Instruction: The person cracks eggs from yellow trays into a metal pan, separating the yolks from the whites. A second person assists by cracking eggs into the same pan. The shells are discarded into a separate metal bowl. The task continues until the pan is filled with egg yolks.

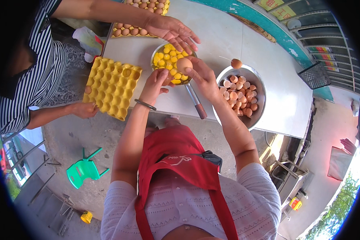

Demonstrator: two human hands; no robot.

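A steel pan with a long handle holds many egg yolks on the white table. Above its near right side, my right hand grips a whole brown egg between thumb and fingers. My left hand, with a dark bangle at the wrist, is by the pan's near left edge; its fingers are loosely curled and apart, with nothing visible in them. To the right, a steel bowl contains broken eggshells. A brown shell shows at the bowl's far rim; whether it touches is unclear.
At the left, a person in a striped top reaches one hand over the pan and grips a yellow egg tray with the other. More trays of eggs stand farther back. A green stool is on the floor. Window bars line the far right.
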